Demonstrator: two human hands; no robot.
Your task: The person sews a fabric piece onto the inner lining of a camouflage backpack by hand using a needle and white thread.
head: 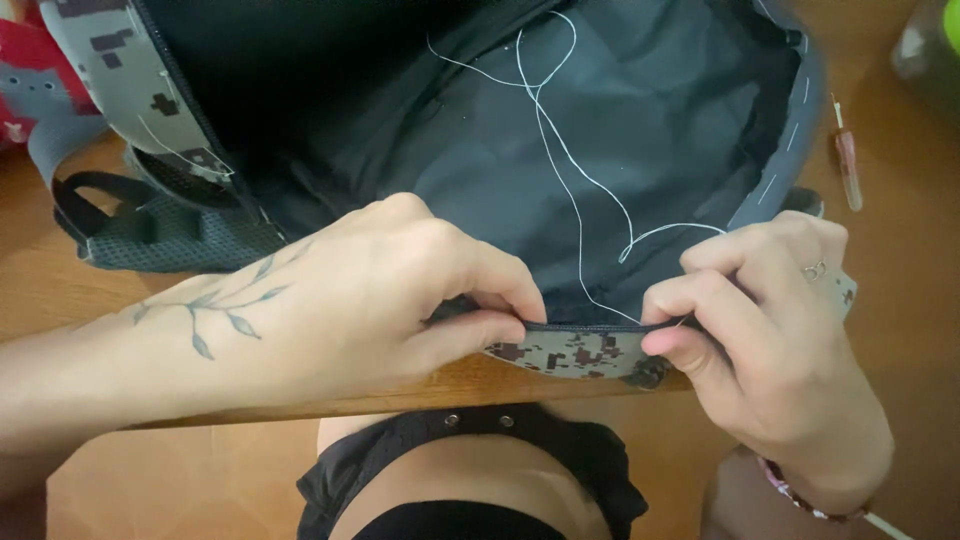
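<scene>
a brown wooden surface (905, 300) carries the work, its near edge running just below both hands, with the person's lap under it. a slim pinkish tool (848, 165) lies on the wood to the right, and a red patterned cloth (25, 70) sits at the far left.

an open backpack (600, 352) lies on the surface, its outside grey with a dark blocky camouflage print, its lining (480, 130) dark and smooth. a padded mesh strap (150, 235) trails off to the left. a loose white thread (560, 160) loops across the lining and runs down to the rim nearest the person.

the left hand (400, 300) pinches that rim between thumb and forefinger, fingers curled tight. the right hand (765, 330), a ring on one finger, is closed too, pinching the same rim just beside it, where the thread ends.
</scene>
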